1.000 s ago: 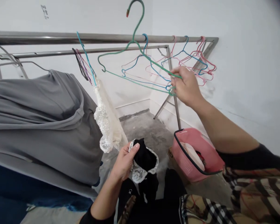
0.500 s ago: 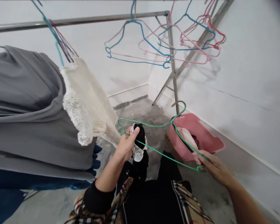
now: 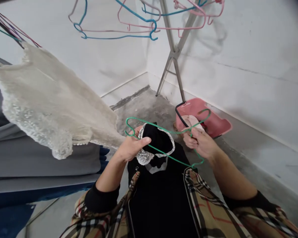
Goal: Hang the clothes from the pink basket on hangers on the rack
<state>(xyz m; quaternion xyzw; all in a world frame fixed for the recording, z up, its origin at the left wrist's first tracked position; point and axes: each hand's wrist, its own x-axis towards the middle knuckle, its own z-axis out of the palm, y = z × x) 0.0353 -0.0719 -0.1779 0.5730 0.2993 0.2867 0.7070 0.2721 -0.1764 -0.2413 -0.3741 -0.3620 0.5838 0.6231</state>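
My left hand (image 3: 133,145) is closed on a black garment (image 3: 154,135) with white lace round its neck opening, the thumb pressed on top. One end of a green clothes hanger (image 3: 161,154) lies at that opening, just by the left fingers. My right hand (image 3: 200,141) grips the hanger near the base of its hook, which points up and to the right. A cream garment with a lacy edge (image 3: 57,99) stretches from the upper left down to my left wrist; whether my fingers also hold it I cannot tell.
A pink basket (image 3: 220,122) with clothes inside stands on the floor by the right wall. Blue hangers (image 3: 119,37) and pink hangers (image 3: 164,28) hang overhead beside the metal rack leg (image 3: 173,54). A grey cloth (image 3: 81,168) hangs at the left.
My right hand has moved from the hanger's far end to near its hook. The hanger has shifted left, over the black garment, whose lace neck now shows spread wider. The view has tilted down.
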